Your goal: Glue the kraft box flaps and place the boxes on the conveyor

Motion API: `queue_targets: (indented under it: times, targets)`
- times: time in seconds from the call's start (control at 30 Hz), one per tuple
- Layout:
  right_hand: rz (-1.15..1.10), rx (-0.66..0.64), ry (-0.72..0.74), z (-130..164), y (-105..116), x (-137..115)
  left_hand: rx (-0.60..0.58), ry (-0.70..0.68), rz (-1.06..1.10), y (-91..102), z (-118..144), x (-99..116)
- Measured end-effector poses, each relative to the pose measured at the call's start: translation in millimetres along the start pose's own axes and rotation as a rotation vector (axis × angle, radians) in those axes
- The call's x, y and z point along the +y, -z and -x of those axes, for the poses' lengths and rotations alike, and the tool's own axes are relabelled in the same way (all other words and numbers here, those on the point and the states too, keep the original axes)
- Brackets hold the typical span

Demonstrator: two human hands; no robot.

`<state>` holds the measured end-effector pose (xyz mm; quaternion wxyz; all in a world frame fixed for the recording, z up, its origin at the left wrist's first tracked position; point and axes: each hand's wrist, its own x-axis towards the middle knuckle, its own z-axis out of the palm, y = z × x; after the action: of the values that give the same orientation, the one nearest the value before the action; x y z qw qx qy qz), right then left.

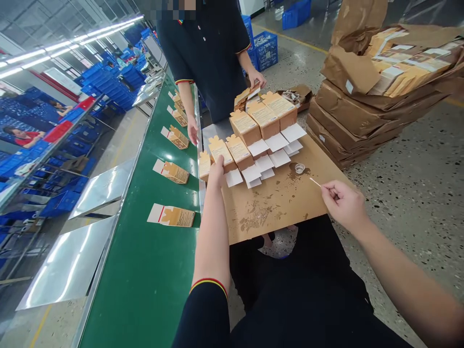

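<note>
My left hand (216,173) is closed on a small tan carton (222,152) at the near left end of a cluster of cartons; its fingers are partly hidden by the carton. More cartons (258,118) sit alongside and behind it, their white flaps (279,141) hanging open toward me. In my right hand (342,200), thumb and fingers pinch a thin white cotton swab (315,181) pointing left over the board's right edge. Near the swab's tip, a small clear round dish (299,168) stands on the brown board (268,220), with wet-looking dark spots around it.
To the left runs a green conveyor belt (152,270) bearing several cartons (176,216) spaced in a line. Across the board stands a co-worker (213,58), one hand at flat cartons. Stacked brown paper bundles (362,116) rise at the right; blue crates (266,48) lie behind.
</note>
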<state>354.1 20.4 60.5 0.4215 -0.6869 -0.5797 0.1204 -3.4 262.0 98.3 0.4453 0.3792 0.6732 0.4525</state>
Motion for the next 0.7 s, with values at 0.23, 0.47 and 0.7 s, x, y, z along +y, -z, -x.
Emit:
queue_targets:
  times: [0.23, 0.47, 0.7]
  targets:
    - [0.198, -0.208, 0.036, -72.7, -13.7, 2.4, -0.126, -0.198, 0.351, 62.0, 82.0, -47.5]
    - [0.265, -0.374, 0.069, -109.5, -36.9, 8.3, -0.172, -0.099, 0.379, 101.9, 169.1, -106.4]
    - [0.164, -0.362, 0.097, -91.8, -23.2, -0.4, -0.104, -0.066, 0.347, 91.5, 174.8, -123.3]
